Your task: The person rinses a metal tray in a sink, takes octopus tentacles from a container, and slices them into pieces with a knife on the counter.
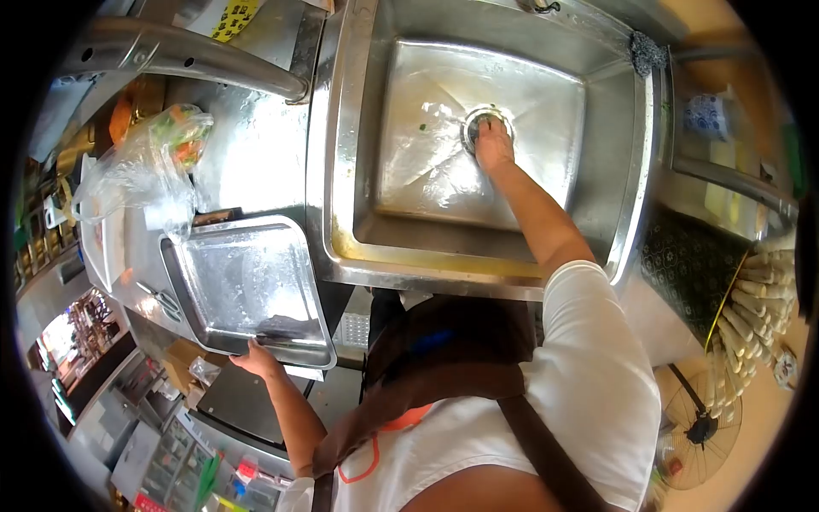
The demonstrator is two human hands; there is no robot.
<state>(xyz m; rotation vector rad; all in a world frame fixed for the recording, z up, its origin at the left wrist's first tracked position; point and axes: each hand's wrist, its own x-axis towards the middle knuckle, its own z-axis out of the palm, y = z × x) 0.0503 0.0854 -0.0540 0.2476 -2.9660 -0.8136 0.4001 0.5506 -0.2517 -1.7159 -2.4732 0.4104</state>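
Nearest, the person wore a white shirt [597,367] under a brown apron [456,341]. The left hand [253,358] was closed narrowly over the near rim of a metal tray [239,273], at the edge closest to the body; the fingers beneath the rim were hidden. The tray lay just left of the sink [618,145], shallow and rectangular with rounded corners, its bare floor shiny and streaked as if wet, with a dark patch along the near side. Beside its left edge was a pair of scissors [162,300]. Farther forward, the right arm reached over the front ledge into the sink, and the right hand [492,145] was down at the round drain [472,135], fingers bent and drawn together over it; whether they gripped anything could not be told. The sink floor around the drain glistened, a small green scrap [422,127] stuck to it, and the front ledge had a yellowish tinge. Beyond the tray, on the left, sat a clear plastic bag [136,183] with orange and green showing at its far end. Farthest, a dark scourer [648,54] rested at the sink's far right corner.
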